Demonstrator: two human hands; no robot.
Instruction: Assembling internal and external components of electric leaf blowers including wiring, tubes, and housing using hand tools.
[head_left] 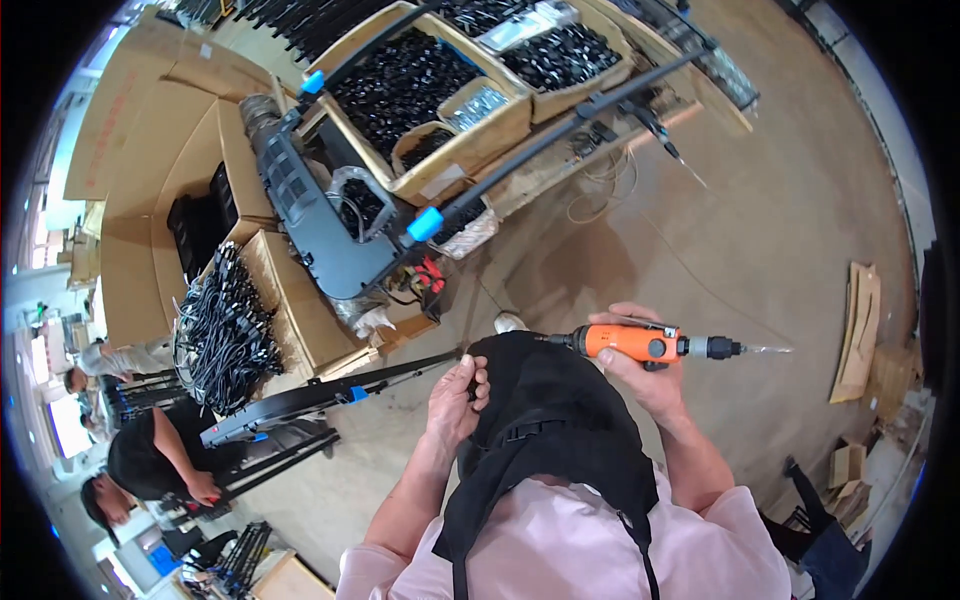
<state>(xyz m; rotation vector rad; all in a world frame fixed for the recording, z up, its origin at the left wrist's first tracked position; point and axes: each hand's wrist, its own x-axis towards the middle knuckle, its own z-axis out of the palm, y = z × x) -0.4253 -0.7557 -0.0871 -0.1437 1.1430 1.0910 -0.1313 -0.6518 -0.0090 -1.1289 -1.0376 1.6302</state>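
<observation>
My right hand (655,385) is wrapped round an orange air screwdriver (632,343). Its bit points left, over the black apron (548,400) on my lap, and a hose fitting (715,347) shows at the other end. My left hand (456,400) is closed with the fingers curled in. A small dark thing seems to sit in it, too hidden to name. Just beyond that hand ends a long black rail (330,392) with blue clips, slanting up from the left. Farther off, a dark grey motor-like housing (335,240) lies on a frame.
Bins of small black parts (405,85) stand on a bench at the top. A bundle of black cables (232,335) lies by an open carton (135,250) at the left. A co-worker in black (160,450) bends over rails at lower left. Flat cardboard (855,330) lies far right.
</observation>
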